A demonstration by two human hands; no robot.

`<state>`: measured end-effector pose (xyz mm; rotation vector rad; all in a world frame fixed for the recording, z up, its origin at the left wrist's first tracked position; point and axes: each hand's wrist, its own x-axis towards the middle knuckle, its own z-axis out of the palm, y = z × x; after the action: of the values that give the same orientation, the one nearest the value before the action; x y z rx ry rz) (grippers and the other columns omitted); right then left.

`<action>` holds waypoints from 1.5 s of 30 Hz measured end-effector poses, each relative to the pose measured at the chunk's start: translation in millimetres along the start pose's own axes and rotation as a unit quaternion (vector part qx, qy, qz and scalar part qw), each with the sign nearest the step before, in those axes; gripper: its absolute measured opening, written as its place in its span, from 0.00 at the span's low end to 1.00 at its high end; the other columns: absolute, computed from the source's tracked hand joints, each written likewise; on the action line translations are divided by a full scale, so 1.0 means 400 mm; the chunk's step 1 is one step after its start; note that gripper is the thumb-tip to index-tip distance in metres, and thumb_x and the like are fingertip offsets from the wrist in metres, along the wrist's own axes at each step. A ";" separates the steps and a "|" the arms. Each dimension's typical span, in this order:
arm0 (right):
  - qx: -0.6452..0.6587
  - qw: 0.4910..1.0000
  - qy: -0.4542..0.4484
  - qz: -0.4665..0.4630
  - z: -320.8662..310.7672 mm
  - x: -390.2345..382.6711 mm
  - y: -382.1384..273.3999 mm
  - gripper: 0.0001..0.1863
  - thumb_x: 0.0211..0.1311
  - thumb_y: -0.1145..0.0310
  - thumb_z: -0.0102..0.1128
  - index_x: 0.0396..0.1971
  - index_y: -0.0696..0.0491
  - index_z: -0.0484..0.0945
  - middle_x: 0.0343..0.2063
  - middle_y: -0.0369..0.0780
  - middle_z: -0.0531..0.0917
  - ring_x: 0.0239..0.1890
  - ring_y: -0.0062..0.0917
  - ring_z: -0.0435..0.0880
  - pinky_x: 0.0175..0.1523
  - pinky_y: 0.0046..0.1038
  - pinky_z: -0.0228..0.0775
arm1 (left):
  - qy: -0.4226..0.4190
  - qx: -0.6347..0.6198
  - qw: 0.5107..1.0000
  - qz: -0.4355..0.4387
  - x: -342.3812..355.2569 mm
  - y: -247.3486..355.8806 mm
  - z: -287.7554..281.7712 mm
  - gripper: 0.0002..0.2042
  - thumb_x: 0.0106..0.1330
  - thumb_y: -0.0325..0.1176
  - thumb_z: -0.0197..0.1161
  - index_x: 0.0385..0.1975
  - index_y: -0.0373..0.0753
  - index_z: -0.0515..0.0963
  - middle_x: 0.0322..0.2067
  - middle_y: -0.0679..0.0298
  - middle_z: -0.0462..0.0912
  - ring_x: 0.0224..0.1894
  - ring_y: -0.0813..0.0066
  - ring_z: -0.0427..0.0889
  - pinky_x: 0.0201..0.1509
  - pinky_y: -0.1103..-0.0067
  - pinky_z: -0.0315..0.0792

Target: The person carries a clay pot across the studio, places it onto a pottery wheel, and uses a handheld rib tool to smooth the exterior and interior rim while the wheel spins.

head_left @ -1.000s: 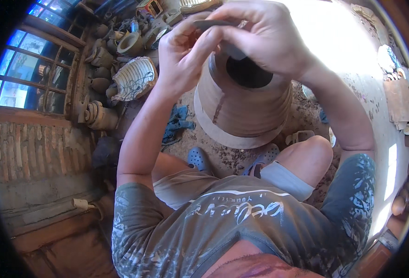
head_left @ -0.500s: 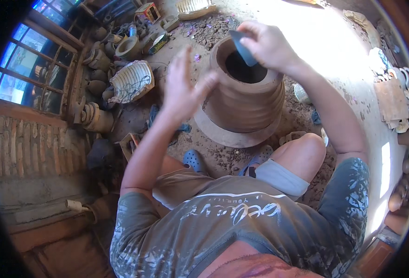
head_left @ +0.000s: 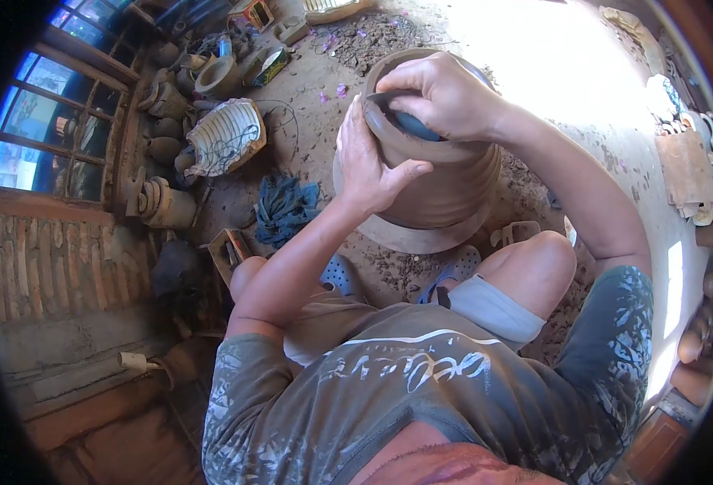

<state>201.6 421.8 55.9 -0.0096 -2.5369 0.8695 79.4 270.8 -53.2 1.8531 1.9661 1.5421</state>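
A large ribbed clay pot (head_left: 453,182) stands in front of me on a round pale base (head_left: 421,240). My right hand (head_left: 449,99) is at the pot's mouth, closed around a flat blue scraper (head_left: 414,126) that dips inside the rim. The scraper's lower part is hidden behind the near rim. Against the pot's left outer wall lies my left hand (head_left: 372,166), its fingers stretched upward to the rim and its thumb out to the right.
A dark blue cloth (head_left: 286,208) lies on the floor to the left, by a small box (head_left: 231,252). Behind it sits a ribbed pale piece (head_left: 227,137) with wire on it. Several pots (head_left: 219,78) line the window wall. Clay crumbs (head_left: 372,42) litter the floor.
My left hand has come right onto the pot's outer wall. My right hand has lowered the scraper against the inside of the rim. More of the blue cloth now shows.
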 end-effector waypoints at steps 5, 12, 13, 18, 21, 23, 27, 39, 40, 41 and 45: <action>0.050 0.993 -0.102 -0.024 -0.040 -0.004 -0.035 0.12 0.57 0.76 0.68 0.41 0.61 0.86 0.35 0.47 0.88 0.40 0.34 0.88 0.49 0.32 0.78 | -0.045 -0.121 0.991 0.023 0.027 -0.048 -0.023 0.64 0.48 0.76 0.68 0.73 0.26 0.55 0.68 0.40 0.65 0.71 0.41 0.64 0.74 0.55 0.56; 0.046 0.994 0.025 0.101 -0.038 0.042 0.021 0.13 0.62 0.74 0.66 0.45 0.61 0.85 0.38 0.45 0.89 0.41 0.31 0.89 0.52 0.30 0.78 | 0.027 -0.028 0.999 0.000 -0.033 -0.015 -0.002 0.68 0.50 0.76 0.67 0.76 0.24 0.43 0.73 0.36 0.52 0.76 0.39 0.52 0.79 0.54 0.46; -0.032 0.996 0.050 0.070 -0.022 0.050 0.023 0.13 0.61 0.73 0.65 0.45 0.61 0.85 0.39 0.46 0.89 0.41 0.33 0.89 0.51 0.30 0.79 | 0.010 0.025 1.000 -0.015 -0.048 0.027 -0.007 0.67 0.52 0.75 0.67 0.76 0.24 0.42 0.74 0.37 0.51 0.77 0.42 0.52 0.79 0.56 0.47; -0.040 0.998 0.048 -0.015 0.016 0.050 0.025 0.13 0.61 0.74 0.64 0.44 0.61 0.85 0.37 0.49 0.88 0.40 0.38 0.89 0.49 0.34 0.79 | 0.028 0.052 0.998 0.029 -0.010 0.017 -0.011 0.60 0.54 0.72 0.68 0.72 0.26 0.55 0.68 0.40 0.62 0.71 0.42 0.62 0.74 0.56 0.54; -0.002 0.999 0.000 -0.041 0.010 0.028 0.025 0.12 0.59 0.75 0.65 0.43 0.60 0.86 0.36 0.48 0.88 0.38 0.37 0.88 0.47 0.34 0.79 | 0.002 0.047 0.998 0.047 -0.003 -0.033 -0.011 0.61 0.51 0.75 0.67 0.72 0.27 0.56 0.69 0.39 0.63 0.72 0.38 0.61 0.75 0.52 0.52; 0.041 0.998 -0.032 -0.038 0.001 0.015 0.009 0.11 0.57 0.76 0.67 0.41 0.60 0.86 0.35 0.47 0.87 0.37 0.37 0.88 0.46 0.34 0.78 | -0.045 0.000 0.999 0.031 0.009 -0.062 -0.023 0.59 0.51 0.74 0.68 0.71 0.29 0.60 0.68 0.40 0.65 0.71 0.39 0.63 0.75 0.53 0.54; 0.067 0.994 -0.056 -0.071 -0.006 0.019 0.000 0.11 0.56 0.78 0.68 0.40 0.60 0.86 0.34 0.47 0.88 0.36 0.39 0.87 0.45 0.35 0.77 | -0.130 -0.107 0.985 0.048 0.078 -0.135 -0.071 0.56 0.48 0.73 0.71 0.68 0.31 0.65 0.65 0.42 0.70 0.68 0.42 0.68 0.73 0.57 0.60; 0.115 0.980 -0.135 -0.086 -0.052 0.015 0.017 0.10 0.55 0.82 0.67 0.38 0.61 0.85 0.33 0.45 0.87 0.37 0.36 0.86 0.46 0.33 0.76 | -0.161 0.013 0.973 0.163 0.325 -0.281 -0.072 0.57 0.54 0.77 0.61 0.75 0.35 0.58 0.69 0.44 0.68 0.71 0.45 0.68 0.74 0.62 0.62; 0.118 0.979 -0.147 -0.082 -0.061 0.007 0.016 0.10 0.55 0.82 0.67 0.38 0.61 0.85 0.32 0.45 0.86 0.37 0.35 0.86 0.46 0.33 0.75 | -0.165 0.013 0.975 0.150 0.334 -0.275 -0.071 0.57 0.55 0.76 0.60 0.75 0.35 0.58 0.70 0.44 0.67 0.71 0.45 0.67 0.74 0.62 0.62; 0.121 0.977 -0.159 -0.078 -0.071 0.000 0.014 0.09 0.55 0.82 0.66 0.38 0.61 0.85 0.32 0.44 0.86 0.37 0.34 0.85 0.46 0.32 0.75 | -0.172 0.011 0.971 0.164 0.339 -0.288 -0.079 0.52 0.60 0.72 0.60 0.76 0.37 0.57 0.71 0.45 0.65 0.73 0.47 0.65 0.76 0.63 0.61; 0.142 0.950 -0.275 -0.050 -0.167 -0.006 0.013 0.14 0.57 0.82 0.66 0.44 0.59 0.86 0.38 0.40 0.88 0.40 0.25 0.86 0.51 0.28 0.76 | -0.163 -0.079 0.983 0.027 0.298 -0.275 -0.127 0.44 0.69 0.60 0.55 0.77 0.36 0.54 0.75 0.52 0.63 0.76 0.59 0.62 0.76 0.58 0.55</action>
<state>231.4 464.4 98.5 0.5148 -2.8419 1.3365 -67.3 353.6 -30.3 1.9566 1.6176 1.2644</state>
